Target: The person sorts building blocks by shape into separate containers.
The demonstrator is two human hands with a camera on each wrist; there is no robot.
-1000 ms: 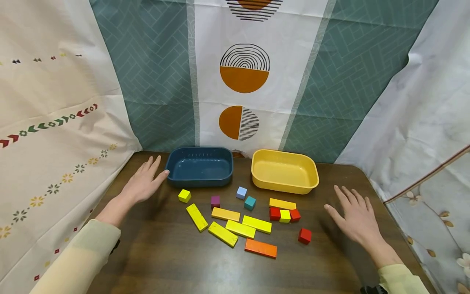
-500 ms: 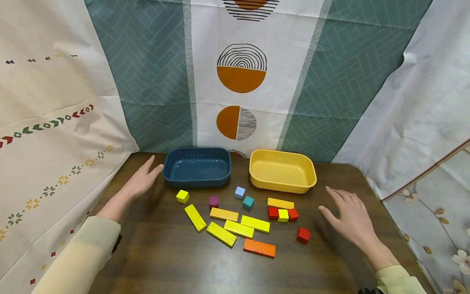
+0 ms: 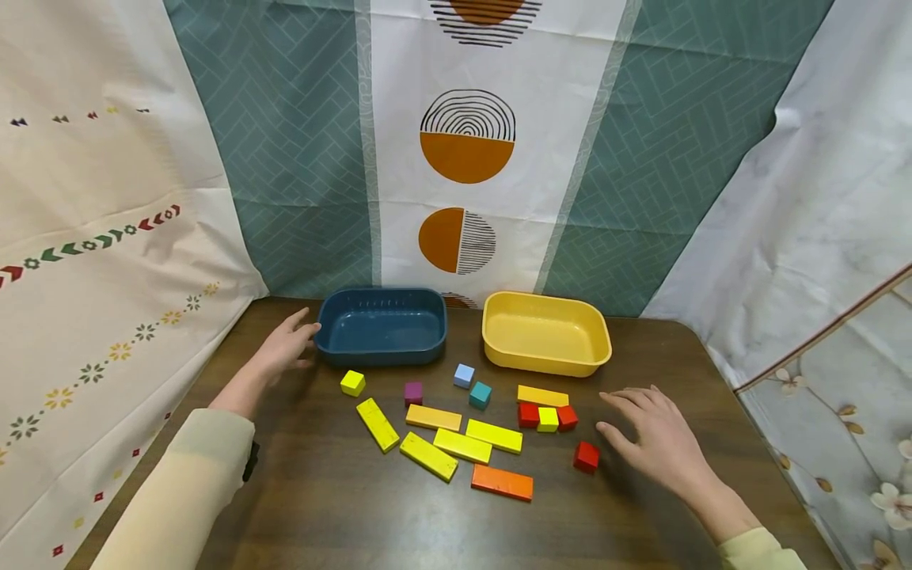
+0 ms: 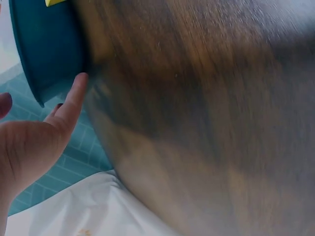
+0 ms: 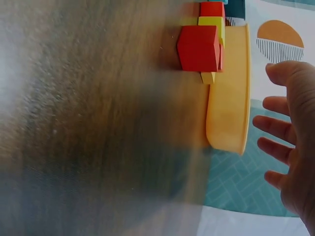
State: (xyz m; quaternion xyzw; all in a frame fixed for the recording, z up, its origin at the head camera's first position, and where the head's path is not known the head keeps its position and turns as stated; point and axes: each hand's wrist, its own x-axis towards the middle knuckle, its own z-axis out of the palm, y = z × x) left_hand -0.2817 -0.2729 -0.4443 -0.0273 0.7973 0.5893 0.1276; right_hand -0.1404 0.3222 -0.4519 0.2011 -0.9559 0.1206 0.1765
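My left hand (image 3: 283,346) is at the left end of the dark blue tub (image 3: 381,358), its fingertips right at the rim and the thumb toward the wall. Over the right of the table, my right hand (image 3: 655,431) hovers with relaxed fingers and holds nothing. Nearest to it is a lone red cube (image 3: 587,457). Left of that, a yellow cube (image 3: 548,419) stands between two red cubes, with an orange-yellow block (image 3: 543,395) behind them. In the right wrist view the fingers of the right hand (image 5: 290,132) are spread, apart from the yellow tub (image 5: 229,98).
Several flat yellow blocks (image 3: 463,445) and an orange block (image 3: 502,482) lie mid-table. Purple (image 3: 413,393), light blue (image 3: 464,375), teal (image 3: 480,395) and yellow (image 3: 352,383) cubes sit before the tubs. A patterned cloth (image 3: 306,158) hangs behind the table.
My right hand has moved left, closer to the lone red cube. The left hand has turned and come right up to the blue tub's end. Blocks and tubs stay put.
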